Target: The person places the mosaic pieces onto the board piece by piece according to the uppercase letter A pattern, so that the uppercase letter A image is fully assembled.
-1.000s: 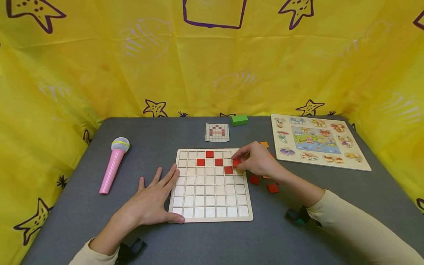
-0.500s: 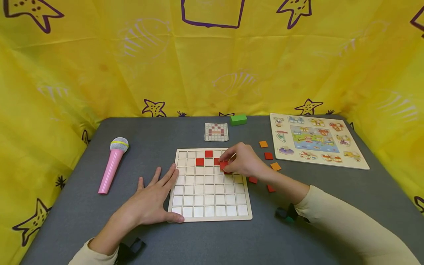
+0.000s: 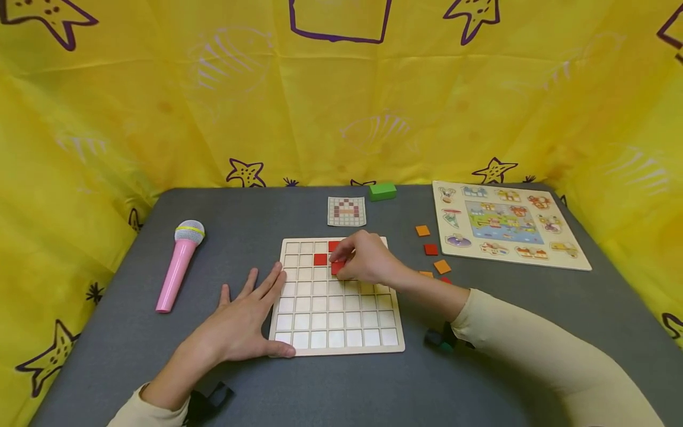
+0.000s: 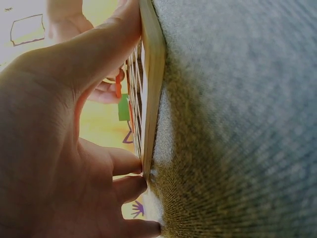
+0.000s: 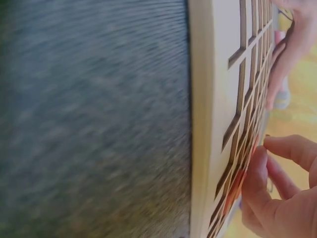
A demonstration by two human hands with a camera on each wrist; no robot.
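My right hand (image 3: 368, 258) pinches a red square tile (image 3: 337, 268) between thumb and fingers, over the upper part of a wooden grid board (image 3: 327, 322). In the head view, one red tile (image 3: 320, 260) lies in a cell just left of the held one, and another (image 3: 333, 245) shows in the top row. The right hand covers the cells behind it. At the board's left side rests my left hand (image 3: 237, 326), fingers spread, touching the edge with fingertips and thumb. The left wrist view shows that thumb on the board's near edge (image 4: 153, 94).
Loose orange tiles (image 3: 442, 267) and red tiles (image 3: 431, 249) lie right of the board. Behind it are a pattern card (image 3: 346, 212) and a green block (image 3: 382, 191). A pink microphone (image 3: 178, 270) lies left; a picture puzzle board (image 3: 507, 228) lies at the back right.
My right hand has moved left across the board with the red tile, from the right-hand columns toward the middle. The left hand has stayed in place.
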